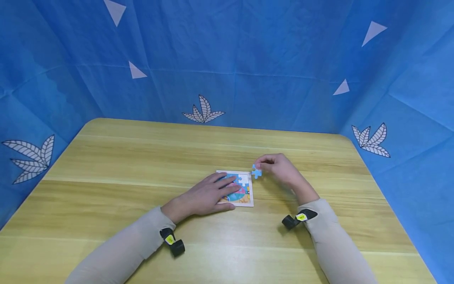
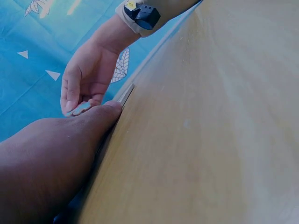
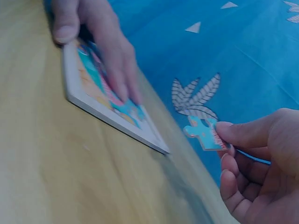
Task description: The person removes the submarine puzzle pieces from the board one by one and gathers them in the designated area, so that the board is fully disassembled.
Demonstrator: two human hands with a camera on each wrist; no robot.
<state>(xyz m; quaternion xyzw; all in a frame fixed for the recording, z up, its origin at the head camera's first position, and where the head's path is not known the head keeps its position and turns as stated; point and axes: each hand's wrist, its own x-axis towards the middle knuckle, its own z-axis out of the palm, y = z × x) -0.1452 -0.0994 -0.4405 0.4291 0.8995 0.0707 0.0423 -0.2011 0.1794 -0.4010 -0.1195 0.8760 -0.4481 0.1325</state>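
A jigsaw puzzle in a white frame lies on the table, with a white gap near its upper right corner. Across its left part rests my left hand, fingers spread and mostly straight, hiding much of the picture. My right hand pinches a light blue puzzle piece between thumb and fingers, just off the frame's upper right corner. In the right wrist view the piece is held above the table, its tabs and some reddish print showing. The left wrist view shows the frame edge-on beside the left thumb.
The wooden table extends around the puzzle on all sides. Behind it hangs a blue cloth printed with white triangles and leaves. Each sleeve carries a black wrist device, one on the left and one on the right.
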